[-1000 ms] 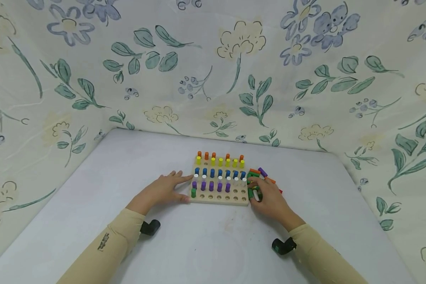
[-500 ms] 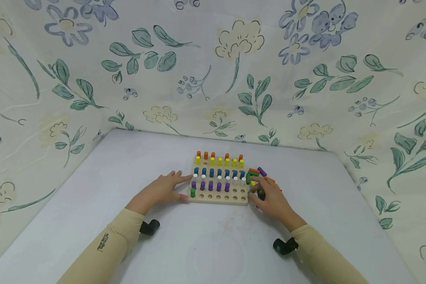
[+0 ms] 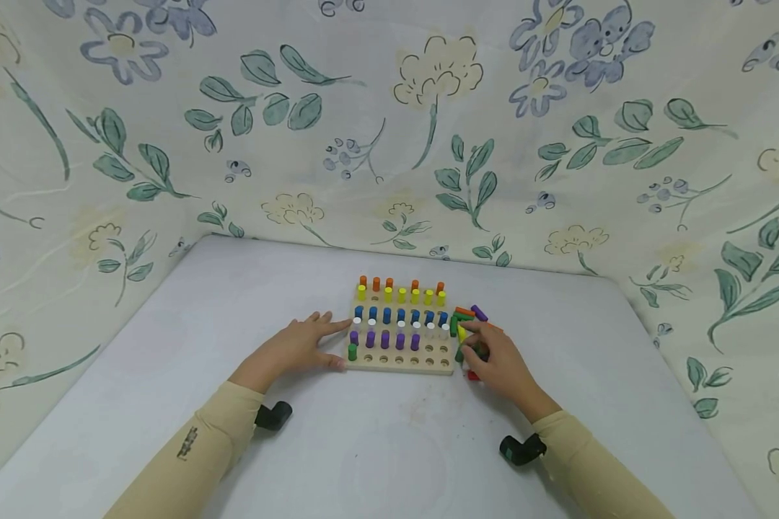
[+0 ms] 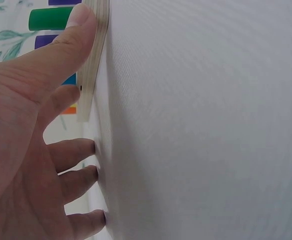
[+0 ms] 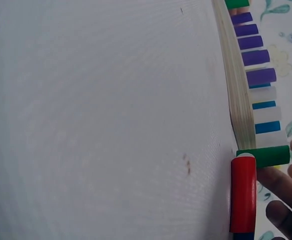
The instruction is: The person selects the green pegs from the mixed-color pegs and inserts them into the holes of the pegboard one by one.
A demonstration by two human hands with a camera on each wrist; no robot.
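A wooden peg board (image 3: 389,366) stands mid-table with rows of orange, yellow, blue, white and purple pegs, plus one green peg (image 3: 353,352) at its front left corner. My left hand (image 3: 297,346) rests beside the board, thumb and index finger touching its left edge; in the left wrist view the thumb (image 4: 68,42) lies by the green peg. My right hand (image 3: 496,360) is over loose pegs at the board's right side, fingers bent. In the right wrist view its fingers are close to a green peg (image 5: 263,156); whether they pinch it is unclear. A red peg (image 5: 243,195) lies beside it.
Loose pegs lie right of the board, including an orange peg (image 3: 464,311), a purple peg (image 3: 479,313) and a yellow peg (image 3: 462,334); my right hand hides part of them. A white cloth (image 3: 363,447) covers the table, with a floral backdrop (image 3: 389,130) behind.
My right hand has shifted slightly right among the loose pegs. A red peg now shows below its thumb, and more of a yellow peg is visible. My left hand has stayed put.
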